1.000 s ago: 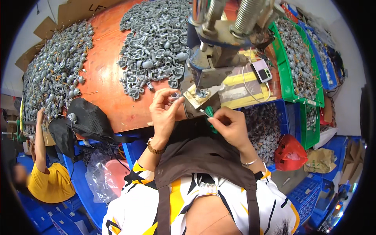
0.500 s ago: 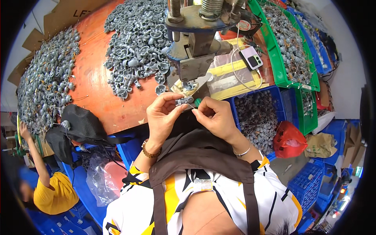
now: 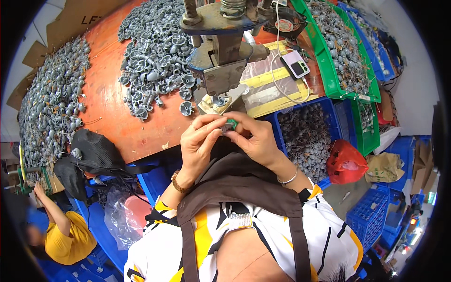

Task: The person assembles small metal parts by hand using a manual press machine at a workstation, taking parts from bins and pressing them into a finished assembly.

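— What has changed since half a second ago?

— Both hands have drawn back from the press toward the chest. Earlier they worked right under the press's block; now they meet just below the tan plate at its foot, and the small part comes with them.

— Where is the part now?

— The small grey part, with a bit of green at it, sits pinched between the fingertips of both hands, in front of the brown apron and apart from the machine.

— How would it handle?

— By my judgement it is light and stiff, a little moulded or cast piece like the grey ones heaped on the orange table. Small enough to slip out, so it wants a fingertip pinch at its rim rather than a full grasp.

— And the hands?

— The left hand is curled, thumb and forefinger closed on the part's left side, wrist bent upward, a beaded bracelet at the wrist. The right hand comes in from the other side, fingers folded over and gripping the same part from the right; a thin bangle sits on that wrist. Fingertips of the two hands touch.

— What is around them?

— A blue crate of dark parts lies just beside the right hand, green bins beyond it, and a phone rests on the taped sheet near the press. Another person in yellow works at lower left.
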`<state>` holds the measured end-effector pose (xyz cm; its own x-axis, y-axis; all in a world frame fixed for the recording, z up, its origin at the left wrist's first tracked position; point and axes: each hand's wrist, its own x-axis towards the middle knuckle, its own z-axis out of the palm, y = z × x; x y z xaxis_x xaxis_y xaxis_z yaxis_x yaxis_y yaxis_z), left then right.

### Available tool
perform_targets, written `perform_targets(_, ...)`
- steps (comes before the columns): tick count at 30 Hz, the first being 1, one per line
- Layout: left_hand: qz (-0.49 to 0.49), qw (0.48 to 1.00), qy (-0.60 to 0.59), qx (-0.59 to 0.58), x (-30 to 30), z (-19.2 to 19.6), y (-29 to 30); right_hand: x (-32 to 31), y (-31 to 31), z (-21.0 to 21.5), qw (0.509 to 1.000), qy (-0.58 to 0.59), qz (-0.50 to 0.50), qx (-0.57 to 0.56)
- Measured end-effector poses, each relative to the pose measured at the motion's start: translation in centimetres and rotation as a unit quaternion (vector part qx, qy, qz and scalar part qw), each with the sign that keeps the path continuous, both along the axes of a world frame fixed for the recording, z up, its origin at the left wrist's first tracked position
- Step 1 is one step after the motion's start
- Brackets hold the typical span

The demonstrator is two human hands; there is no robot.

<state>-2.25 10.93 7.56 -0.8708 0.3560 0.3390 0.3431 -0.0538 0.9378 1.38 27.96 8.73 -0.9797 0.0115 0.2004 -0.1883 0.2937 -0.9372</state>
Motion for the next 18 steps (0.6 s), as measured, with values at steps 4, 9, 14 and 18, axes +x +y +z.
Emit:
perform_targets(4,0.165,0.984,0.063,0.01,-0.7,-0.6,-0.9,-0.7,0.5,-1.1,0.981,0.146,-0.009,0.128)
perform_targets(9,0.314,0.945,0.094,0.005,-2.6,0.6,-3.0,-1.5,1.8,-1.9,0.951,0.177,-0.056,0.248)
perform_targets(14,0.285,0.825,0.316,-0.373,-0.9,2.9,-1.2,-2.0,1.1,-1.8,0.93,0.233,-0.034,0.283)
perform_targets(18,0.092,0.939,0.134,-0.302,-0.4,1.3,0.1,-2.3,1.0,-1.8,0.923,0.274,-0.011,0.27)
